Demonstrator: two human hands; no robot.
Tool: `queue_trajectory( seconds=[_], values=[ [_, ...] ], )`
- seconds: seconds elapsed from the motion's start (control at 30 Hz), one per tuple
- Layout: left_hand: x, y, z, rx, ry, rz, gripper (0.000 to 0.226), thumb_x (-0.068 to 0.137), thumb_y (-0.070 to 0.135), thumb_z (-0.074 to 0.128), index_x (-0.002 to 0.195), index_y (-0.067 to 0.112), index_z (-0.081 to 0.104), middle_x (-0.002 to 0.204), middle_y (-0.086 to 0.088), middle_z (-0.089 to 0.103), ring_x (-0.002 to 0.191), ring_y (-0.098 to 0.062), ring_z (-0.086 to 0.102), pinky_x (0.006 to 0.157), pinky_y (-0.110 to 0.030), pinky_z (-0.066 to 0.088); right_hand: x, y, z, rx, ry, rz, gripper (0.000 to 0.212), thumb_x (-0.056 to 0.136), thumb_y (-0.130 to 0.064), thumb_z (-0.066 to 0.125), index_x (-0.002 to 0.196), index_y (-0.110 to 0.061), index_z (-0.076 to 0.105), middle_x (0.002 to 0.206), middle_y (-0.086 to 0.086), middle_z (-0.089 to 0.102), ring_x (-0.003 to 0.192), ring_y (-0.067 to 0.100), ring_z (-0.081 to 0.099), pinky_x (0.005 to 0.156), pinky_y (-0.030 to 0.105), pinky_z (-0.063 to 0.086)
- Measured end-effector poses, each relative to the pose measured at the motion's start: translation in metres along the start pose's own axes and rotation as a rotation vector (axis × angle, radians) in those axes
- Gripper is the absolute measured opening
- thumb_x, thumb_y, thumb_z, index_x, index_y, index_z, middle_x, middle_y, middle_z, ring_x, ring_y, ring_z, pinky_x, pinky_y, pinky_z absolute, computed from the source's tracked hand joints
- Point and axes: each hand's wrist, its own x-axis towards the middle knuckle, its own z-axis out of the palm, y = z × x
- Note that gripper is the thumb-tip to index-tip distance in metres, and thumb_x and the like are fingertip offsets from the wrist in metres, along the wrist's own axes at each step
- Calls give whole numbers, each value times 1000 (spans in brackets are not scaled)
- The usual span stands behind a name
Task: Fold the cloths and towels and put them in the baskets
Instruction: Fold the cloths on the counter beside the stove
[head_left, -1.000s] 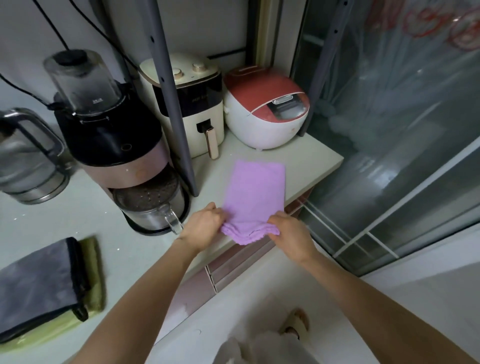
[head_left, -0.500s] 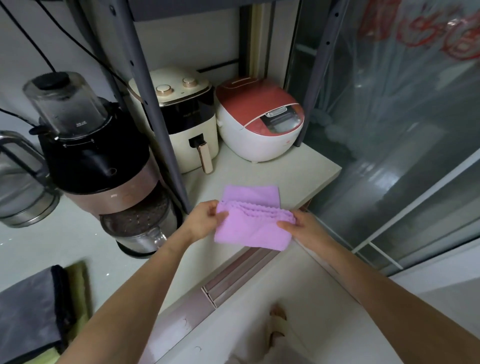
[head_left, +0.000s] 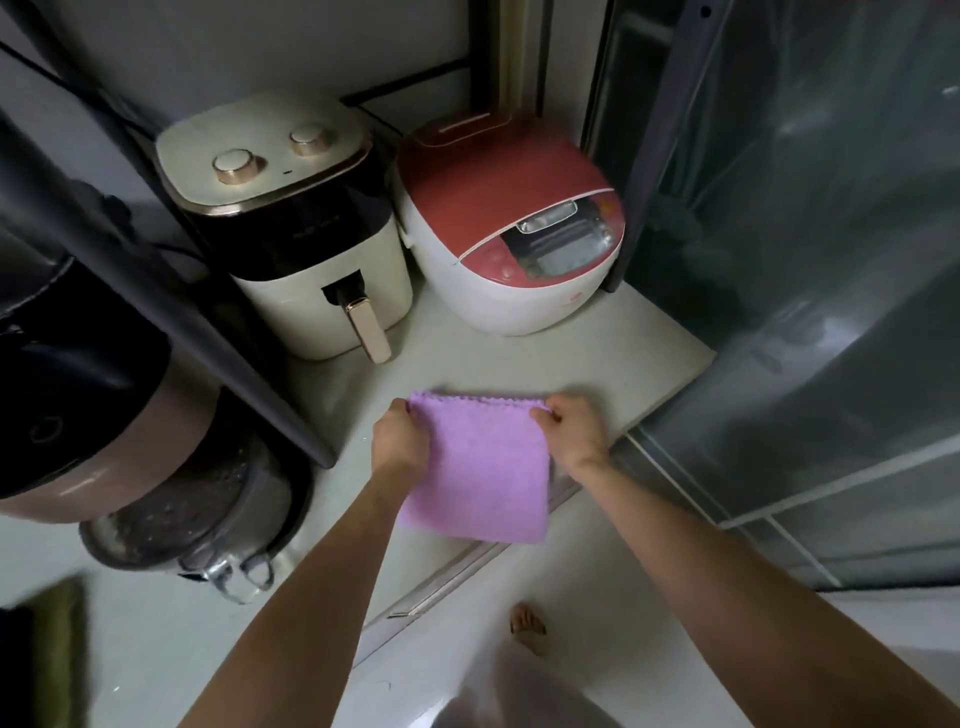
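Up close, a person holds a folded lilac microfibre cloth (head_left: 480, 467) by its two far corners, the left hand (head_left: 401, 441) pinching one corner and the right hand (head_left: 574, 431) pinching the other. It hangs over the front edge of a pale countertop (head_left: 597, 358), scalloped hem uppermost. Behind it, along the back edge, stand a cream and black air fryer with two round knobs (head_left: 291, 234) and, just beside it, a red-lidded white rice cooker (head_left: 511, 234); their lettering is too small to read. A dark metal shelf post (head_left: 171, 280) slants across the left side, partly hiding a black and pink blender (head_left: 88, 415).
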Motion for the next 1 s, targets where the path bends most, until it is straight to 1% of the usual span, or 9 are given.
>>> queue_trajectory(
  seconds=[0.2, 0.27, 0.37, 0.5, 0.57, 0.63, 0.77, 0.87, 1.0],
  values=[
    [12, 4, 12, -101, 16, -34, 35, 103, 28, 34, 115, 1, 53, 117, -23, 60, 103, -36, 55, 86, -36, 40, 27, 10, 7, -39, -62, 32, 29, 93, -11, 55, 66, -15, 45, 77, 13, 53, 72, 17, 47, 60, 23, 27],
    [11, 5, 14, -161, -9, -13, 47, 99, 47, 36, 119, 7, 52, 119, -16, 60, 100, -28, 54, 86, -34, 40, 30, 14, 8, -29, -79, 42, 20, 93, -12, 56, 75, -10, 49, 77, 11, 52, 72, 18, 47, 58, 23, 26],
    [6, 1, 16, 4, -24, 34, 75, 81, 71, 49, 134, 19, 41, 134, -2, 48, 118, -23, 49, 98, -43, 43, 34, 16, 7, 20, -114, 30, 14, 93, -14, 58, 83, -6, 55, 77, 8, 53, 71, 19, 48, 57, 25, 27],
    [1, -6, 24, 11, -9, -47, 71, 85, 49, 63, 138, 11, 36, 138, -9, 39, 120, -28, 48, 96, -43, 43, 27, 16, 8, 182, -148, 65, 19, 91, -18, 62, 98, -6, 49, 81, 3, 53, 68, 12, 49, 48, 14, 34],
    [-2, -6, 27, -15, 40, -103, 61, 90, 42, 58, 136, 7, 38, 136, -13, 39, 118, -32, 49, 95, -43, 43, 22, 17, 10, 237, -122, 130, 29, 88, -22, 66, 100, -5, 46, 85, 4, 54, 73, 15, 53, 57, 17, 38],
    [-3, -6, 29, 30, 81, -129, 56, 94, 44, 50, 133, 4, 40, 133, -15, 40, 120, -34, 46, 96, -44, 41, 20, 21, 16, 210, -130, 201, 37, 85, -30, 69, 100, 1, 53, 90, 8, 59, 80, 21, 57, 67, 25, 42],
    [0, -3, 28, 91, 32, -211, 69, 90, 61, 43, 130, 5, 44, 130, -15, 51, 121, -33, 44, 96, -44, 40, 20, 19, 25, 300, -215, 304, 39, 81, -31, 72, 100, 2, 62, 93, 12, 68, 79, 25, 64, 62, 28, 47],
    [7, 4, 22, -26, -57, -330, 78, 79, 68, 56, 125, 4, 52, 125, -14, 59, 116, -33, 53, 94, -38, 43, 21, 12, 24, 356, -247, 312, 23, 82, -19, 72, 93, -3, 59, 84, 5, 61, 73, 19, 58, 51, 22, 39],
    [14, 3, 17, -359, -34, -394, 55, 83, 48, 67, 110, 1, 62, 108, -13, 64, 101, -31, 59, 84, -34, 46, 26, 6, 21, 312, -153, 184, 24, 85, -15, 68, 82, -10, 45, 77, 5, 53, 66, 17, 48, 48, 16, 34]
  ],
)
